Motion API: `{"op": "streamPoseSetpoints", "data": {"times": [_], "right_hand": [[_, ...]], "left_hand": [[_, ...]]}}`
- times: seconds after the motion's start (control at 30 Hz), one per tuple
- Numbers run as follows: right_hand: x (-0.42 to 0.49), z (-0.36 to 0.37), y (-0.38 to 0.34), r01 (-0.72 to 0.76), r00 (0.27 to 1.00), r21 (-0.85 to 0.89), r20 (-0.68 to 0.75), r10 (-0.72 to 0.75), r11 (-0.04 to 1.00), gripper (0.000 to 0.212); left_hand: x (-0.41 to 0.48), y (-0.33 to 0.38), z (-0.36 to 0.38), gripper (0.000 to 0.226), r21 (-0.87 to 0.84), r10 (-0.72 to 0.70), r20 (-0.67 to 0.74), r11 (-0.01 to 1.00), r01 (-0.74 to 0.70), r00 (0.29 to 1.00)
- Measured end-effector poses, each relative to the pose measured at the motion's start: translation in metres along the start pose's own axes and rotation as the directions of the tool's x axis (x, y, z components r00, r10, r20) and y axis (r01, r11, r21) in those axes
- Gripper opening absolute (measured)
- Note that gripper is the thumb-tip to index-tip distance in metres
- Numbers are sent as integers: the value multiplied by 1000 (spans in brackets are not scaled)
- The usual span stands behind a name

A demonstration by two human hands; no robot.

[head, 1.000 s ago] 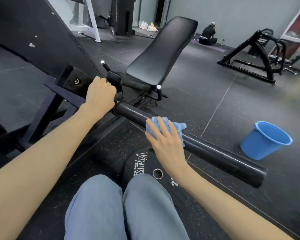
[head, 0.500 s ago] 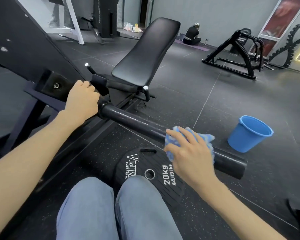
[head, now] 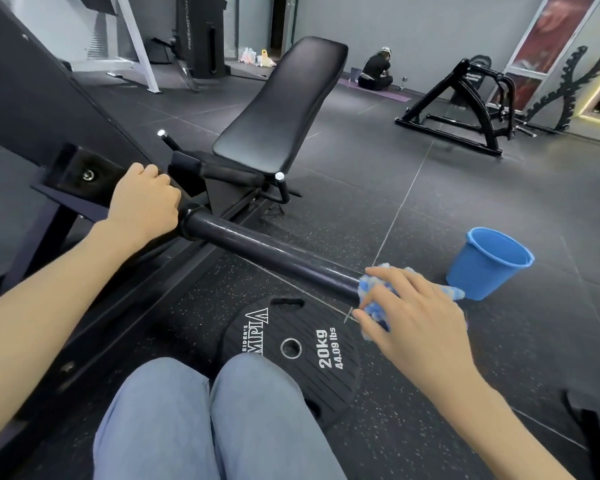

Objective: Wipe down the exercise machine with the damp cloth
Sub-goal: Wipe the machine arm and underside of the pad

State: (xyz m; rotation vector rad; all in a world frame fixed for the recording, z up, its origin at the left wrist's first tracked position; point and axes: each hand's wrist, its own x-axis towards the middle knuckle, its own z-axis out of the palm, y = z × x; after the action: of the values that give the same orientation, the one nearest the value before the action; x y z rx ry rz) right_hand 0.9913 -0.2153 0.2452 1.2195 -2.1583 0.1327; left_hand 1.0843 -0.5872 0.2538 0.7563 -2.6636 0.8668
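Blue fluffy damp cloth wraps the black steel bar's free end under my curled right hand; left hand grips the collar. I'd twist, squeezing evenly.

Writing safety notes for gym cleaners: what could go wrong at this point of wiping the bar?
The right hand holds the cloth at the free end of the bar; it may slip off toward the weight plate. The blue bucket stands close by and could be knocked.
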Motion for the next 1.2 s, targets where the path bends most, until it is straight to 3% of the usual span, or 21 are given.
{"op": "streamPoseSetpoints", "data": {"times": [0.23, 0.37, 0.47, 0.53, 0.6, 0.7, 0.77, 0.83, 0.9, 0.97, 1.03, 1.1, 1.17, 1.2], "right_hand": [[6, 4, -10, -169, 981, 33, -94, 171, 985, 12], [2, -4, -3, -302, 947, -123, -153, 282, 945, 11], [28, 19, -28, -274, 961, -218, -91, 260, 937, 19], [52, 41, -54, -238, 971, -192, -52, 233, 952, 16], [81, 65, -81, -225, 974, -74, 21, 227, 972, 7], [125, 93, -118, -221, 957, 2, 193, 217, 975, 38], [148, 103, -139, -234, 946, -11, 228, 230, 972, 38], [167, 123, -156, -197, 950, 71, 262, 172, 978, 21], [186, 138, -170, -178, 953, 213, 280, 114, 961, 16], [203, 149, -184, -177, 957, 264, 271, 104, 948, 23], [219, 155, -192, -204, 943, 325, 320, 96, 924, 26], [235, 159, -188, -373, 907, 470, 367, 207, 800, 27], [248, 158, -181, -519, 847, 717, 357, 394, 465, 28], [254, 156, -180, -484, 823, 831, 327, 464, 273, 28]], "left_hand": [[-2, -3, -1, 25, -38, 17, -19, 999, -17, 1000], [-3, -4, 2, 24, -25, 34, -41, 999, -35, 999], [-4, -5, 4, 21, -36, 51, -47, 998, -53, 998], [-4, -6, 3, 18, -57, 49, -53, 997, -52, 997], [-5, -9, 1, 22, -138, 36, -32, 990, -40, 999], [-5, -10, -9, 50, -470, -66, 20, 880, 68, 998], [-5, -15, -18, 59, -577, -136, 33, 806, 130, 990], [-6, -26, -23, 51, -411, -175, -142, 906, 103, 974], [-12, -43, -23, 33, -228, -248, -268, 955, 189, 931], [-19, -58, -22, 17, -174, -327, -258, 941, 289, 909], [-22, -63, -17, 25, -179, -356, -204, 929, 323, 912], [-21, -62, -10, 28, -222, -348, -245, 929, 297, 905], [-17, -61, -6, 27, -297, -374, -304, 911, 286, 876], [-16, -62, -4, 26, -318, -389, -335, 904, 286, 858]]}}
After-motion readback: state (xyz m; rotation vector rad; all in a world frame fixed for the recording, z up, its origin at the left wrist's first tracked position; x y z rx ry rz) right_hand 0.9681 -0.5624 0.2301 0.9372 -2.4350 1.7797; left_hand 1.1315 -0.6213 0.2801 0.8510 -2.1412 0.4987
